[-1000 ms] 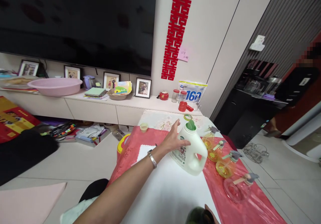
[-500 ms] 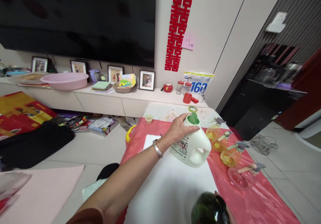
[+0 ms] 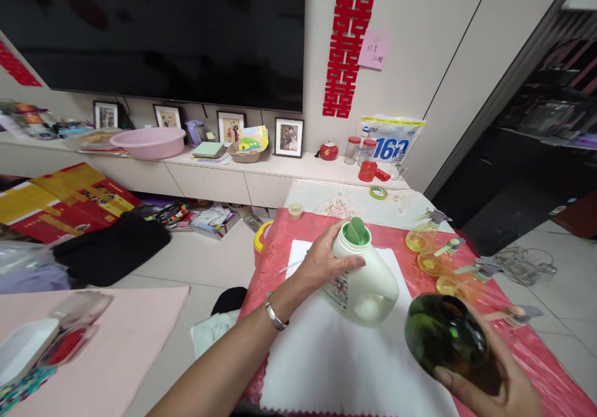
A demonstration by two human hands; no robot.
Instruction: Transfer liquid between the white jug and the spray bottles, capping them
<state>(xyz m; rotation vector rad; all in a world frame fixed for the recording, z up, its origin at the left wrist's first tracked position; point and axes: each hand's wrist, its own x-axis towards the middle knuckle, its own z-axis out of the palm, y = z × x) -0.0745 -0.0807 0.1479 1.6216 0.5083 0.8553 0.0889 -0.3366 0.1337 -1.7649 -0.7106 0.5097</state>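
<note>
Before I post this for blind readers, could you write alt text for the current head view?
A left hand grasps a pale, uncapped jug near its top; the right hand holds a dark green bottle. Beneath them, a white cloth lies on a red table cover, with pump-top bottles along the right.

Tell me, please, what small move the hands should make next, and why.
I would perhaps bring the dark green bottle nearer the pale jug: the left hand grips the jug at its uncapped neck, while the right hand holds the bottle apart from it.
</note>
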